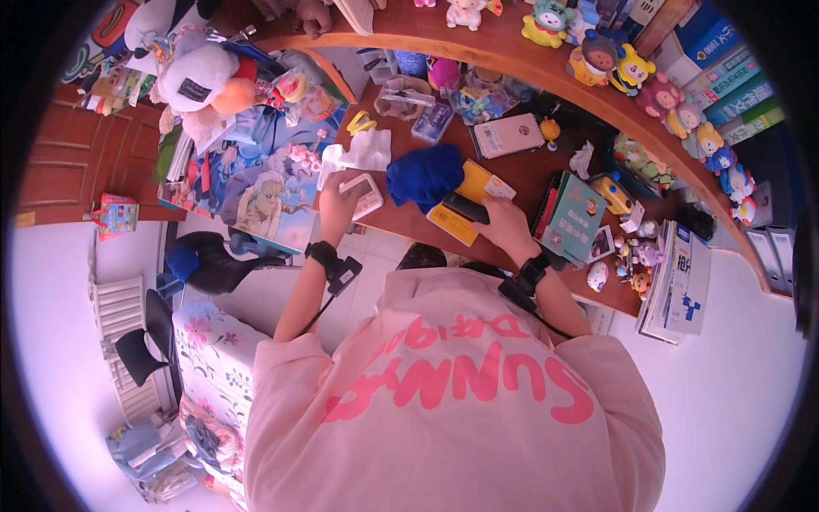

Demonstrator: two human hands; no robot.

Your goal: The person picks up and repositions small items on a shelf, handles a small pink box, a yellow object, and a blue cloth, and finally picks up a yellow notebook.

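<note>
My left hand [338, 203] grips the left side of a small white device with a grey screen [367, 195], perhaps a desk clock, at the desk's front edge. My right hand [503, 222] is closed on a black oblong object [466, 207], whose exact kind I cannot make out. That object is over a yellow notebook [474, 186]. Between my hands a crumpled dark blue cloth [424, 174] lies partly against the notebook. White crumpled tissue [368, 149] rests just beyond the white device.
Right of my right hand is a stack of books with a green cover [574, 217]. Farther back lie a pale notebook [508, 136] and a clear box [432, 123]. A wooden shelf [512, 53] with plush toys curves above. A black chair [223, 261] stands left.
</note>
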